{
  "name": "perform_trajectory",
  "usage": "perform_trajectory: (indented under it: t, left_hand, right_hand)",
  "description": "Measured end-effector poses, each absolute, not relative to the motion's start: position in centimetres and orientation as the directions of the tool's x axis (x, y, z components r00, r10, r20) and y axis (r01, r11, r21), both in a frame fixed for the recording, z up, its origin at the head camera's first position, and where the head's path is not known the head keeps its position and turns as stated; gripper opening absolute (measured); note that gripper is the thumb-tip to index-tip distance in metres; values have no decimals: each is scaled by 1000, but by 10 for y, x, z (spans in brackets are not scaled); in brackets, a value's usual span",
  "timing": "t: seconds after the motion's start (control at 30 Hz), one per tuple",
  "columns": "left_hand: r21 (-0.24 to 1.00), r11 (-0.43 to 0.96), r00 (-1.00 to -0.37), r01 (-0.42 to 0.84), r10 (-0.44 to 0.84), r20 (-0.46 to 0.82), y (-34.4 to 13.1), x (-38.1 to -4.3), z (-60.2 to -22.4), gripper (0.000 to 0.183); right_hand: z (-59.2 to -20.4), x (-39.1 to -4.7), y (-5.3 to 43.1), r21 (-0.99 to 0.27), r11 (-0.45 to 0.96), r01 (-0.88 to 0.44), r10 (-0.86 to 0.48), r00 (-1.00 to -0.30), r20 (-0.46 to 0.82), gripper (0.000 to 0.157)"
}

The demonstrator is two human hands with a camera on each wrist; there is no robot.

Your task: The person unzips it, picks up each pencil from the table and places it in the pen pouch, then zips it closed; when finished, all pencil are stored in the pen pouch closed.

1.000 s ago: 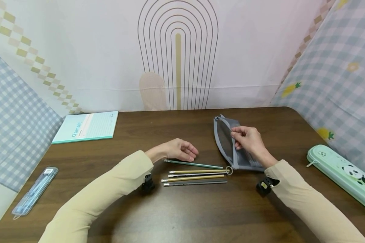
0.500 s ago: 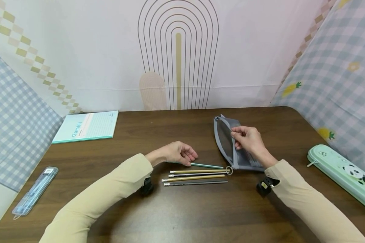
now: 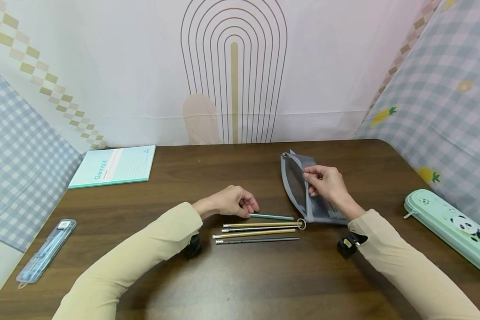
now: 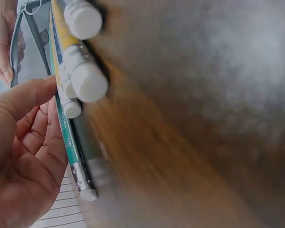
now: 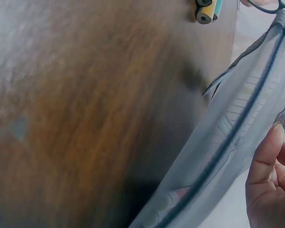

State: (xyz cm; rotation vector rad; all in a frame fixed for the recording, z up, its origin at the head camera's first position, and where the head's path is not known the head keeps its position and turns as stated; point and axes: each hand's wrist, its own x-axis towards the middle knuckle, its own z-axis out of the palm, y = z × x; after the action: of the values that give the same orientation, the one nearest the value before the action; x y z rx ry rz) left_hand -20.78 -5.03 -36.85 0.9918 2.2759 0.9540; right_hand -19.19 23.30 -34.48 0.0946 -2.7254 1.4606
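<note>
With thumb and fingers, my left hand (image 3: 234, 202) pinches a green pencil (image 3: 272, 217) near its eraser half; the eraser end (image 4: 88, 194) shows below the hand in the left wrist view. Several more pencils, among them a yellow one (image 3: 256, 233) and a grey one (image 3: 260, 241), lie side by side on the table just in front. My right hand (image 3: 328, 184) pinches the edge of the grey mesh pouch (image 3: 332, 213) and keeps its mouth spread apart. A key ring (image 3: 301, 224) hangs at the pouch's near corner, by the pencil tips. Contents show dimly through the mesh (image 5: 164, 209).
A mint panda pencil case (image 3: 452, 229) lies at the right edge of the wooden table (image 3: 208, 284). On the left are a clear blue plastic case (image 3: 46, 252) and a light notebook (image 3: 112, 166) at the back. Patterned cloth (image 3: 144, 71) hangs behind.
My left hand has come down onto the green pencil, and its thumb and fingers have closed on it. The right hand and pouch stay in place.
</note>
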Motion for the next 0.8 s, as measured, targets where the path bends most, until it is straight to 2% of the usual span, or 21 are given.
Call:
perform_trajectory:
  t: [0.23, 0.4, 0.8]
  left_hand:
    - [674, 510, -607, 535, 787, -114, -52, -209, -367, 14]
    - [661, 518, -607, 543, 786, -117, -55, -209, -365, 12]
    - [787, 503, -700, 358, 702, -131, -56, -217, -363, 14]
  right_hand:
    - [-344, -192, 233, -830, 553, -71, -28, -997, 67, 30]
    - [-344, -192, 233, -830, 553, -73, -36, -997, 64, 30]
    - [-345, -193, 232, -832, 549, -76, -38, -997, 66, 29]
